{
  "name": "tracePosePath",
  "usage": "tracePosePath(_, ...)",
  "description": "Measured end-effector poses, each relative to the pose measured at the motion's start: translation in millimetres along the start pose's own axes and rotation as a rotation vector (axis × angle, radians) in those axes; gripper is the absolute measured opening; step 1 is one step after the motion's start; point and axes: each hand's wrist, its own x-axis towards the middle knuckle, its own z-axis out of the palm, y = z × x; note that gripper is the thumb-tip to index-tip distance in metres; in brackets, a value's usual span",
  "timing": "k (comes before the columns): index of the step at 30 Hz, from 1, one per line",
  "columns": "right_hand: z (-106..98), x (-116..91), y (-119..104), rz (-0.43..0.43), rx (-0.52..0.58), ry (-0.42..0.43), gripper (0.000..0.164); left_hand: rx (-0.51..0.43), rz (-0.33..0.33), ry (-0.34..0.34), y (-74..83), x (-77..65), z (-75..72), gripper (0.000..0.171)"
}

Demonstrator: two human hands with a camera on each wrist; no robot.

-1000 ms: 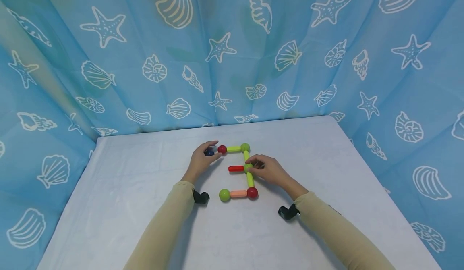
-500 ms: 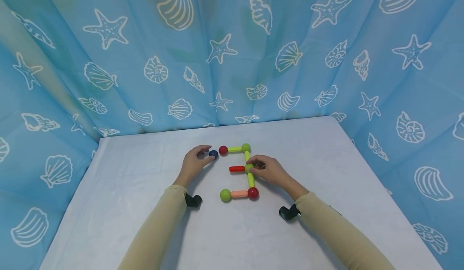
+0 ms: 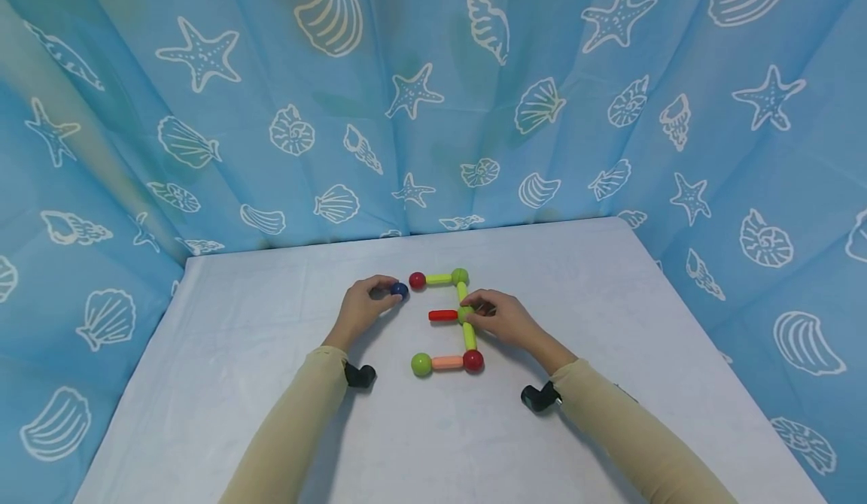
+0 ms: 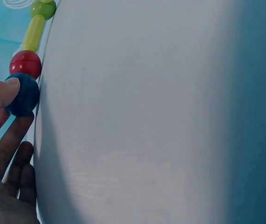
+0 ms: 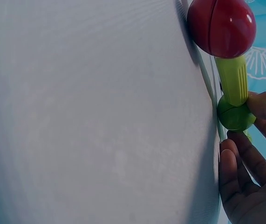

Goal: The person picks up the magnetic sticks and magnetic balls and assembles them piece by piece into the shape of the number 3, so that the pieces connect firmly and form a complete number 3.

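Observation:
A blue ball is pinched between the thumb and fingers of my left hand. Just right of it lies a red ball, joined by a yellow-green stick to the far green ball. My right hand pinches the middle green ball, from which a red stick points left. Sticks run from this ball to the far green ball and to a near red ball. A salmon stick links that red ball to another green ball.
The pieces lie on a white-covered table. Behind it hangs a blue curtain with white shells and starfish. A small black camera mount sits at the left wrist, another mount at the right.
My left hand has drawn back left from the upper red ball. Its fingers were apart around the blue ball and now pinch it. The right hand has stayed at the middle green ball.

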Motion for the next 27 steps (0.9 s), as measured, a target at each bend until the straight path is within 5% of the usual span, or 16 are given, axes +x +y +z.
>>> tracePosePath(27,2.9,0.7,1.7,0.016,0.004,0.020,0.025,0.030,0.035,-0.084,2.8,-24.1,1.5,0.032)
